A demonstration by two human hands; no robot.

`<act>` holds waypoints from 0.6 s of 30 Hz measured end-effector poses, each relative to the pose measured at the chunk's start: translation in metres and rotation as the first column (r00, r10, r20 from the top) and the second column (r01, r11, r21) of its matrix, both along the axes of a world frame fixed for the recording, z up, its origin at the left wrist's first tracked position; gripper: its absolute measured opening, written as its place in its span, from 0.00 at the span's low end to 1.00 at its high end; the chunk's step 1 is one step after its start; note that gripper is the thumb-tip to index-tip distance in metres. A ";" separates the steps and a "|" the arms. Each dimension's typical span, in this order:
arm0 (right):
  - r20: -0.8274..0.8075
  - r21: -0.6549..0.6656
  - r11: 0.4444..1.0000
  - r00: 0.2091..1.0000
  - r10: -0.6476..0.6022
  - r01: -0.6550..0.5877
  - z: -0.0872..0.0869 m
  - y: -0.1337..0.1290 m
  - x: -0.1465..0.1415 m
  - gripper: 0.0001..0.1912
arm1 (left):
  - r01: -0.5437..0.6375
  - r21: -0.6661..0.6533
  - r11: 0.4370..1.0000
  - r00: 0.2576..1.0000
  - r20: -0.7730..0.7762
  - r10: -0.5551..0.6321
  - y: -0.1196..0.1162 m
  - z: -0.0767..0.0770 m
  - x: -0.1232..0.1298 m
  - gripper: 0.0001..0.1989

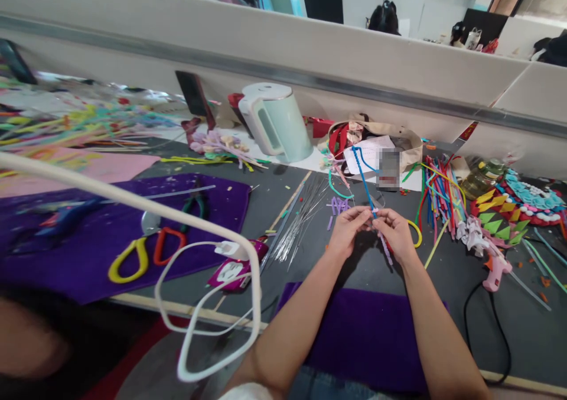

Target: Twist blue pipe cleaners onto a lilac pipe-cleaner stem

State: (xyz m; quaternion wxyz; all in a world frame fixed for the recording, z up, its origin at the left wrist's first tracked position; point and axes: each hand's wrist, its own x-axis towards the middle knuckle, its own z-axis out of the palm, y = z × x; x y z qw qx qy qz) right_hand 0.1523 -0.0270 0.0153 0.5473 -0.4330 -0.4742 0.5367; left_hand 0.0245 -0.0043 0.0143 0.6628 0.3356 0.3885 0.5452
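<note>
Just above the dark table, a blue pipe cleaner [364, 179] stands nearly upright between my fingertips, its upper end bent over. My left hand [348, 230] pinches it from one side. My right hand [396, 233] closes on it from the other, the two thumbs almost meeting. Below my fingers pokes out a lilac-pink fuzzy length [386, 249]; how it joins the blue one is hidden. Short purple pieces [338, 206] lie left of my hands, beside a spread of thin metal wires [297, 225]. Beneath my forearms is a folded purple cloth [365, 332].
A white cable [133, 202] crosses the left foreground. Scissors [129, 262] and pliers [195, 206] rest on another purple cloth. Behind stand a kettle [290, 125] and a canvas bag [410, 144]. Rightward are bundled pipe cleaners [438, 193], a glass jar [481, 178] and a pink glue gun [497, 270].
</note>
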 end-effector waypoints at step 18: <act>-0.048 0.049 0.991 0.991 -0.122 0.125 -0.017 0.001 -0.006 0.16 | 0.081 0.015 0.997 0.996 0.020 -0.081 0.007 -0.008 -0.003 0.19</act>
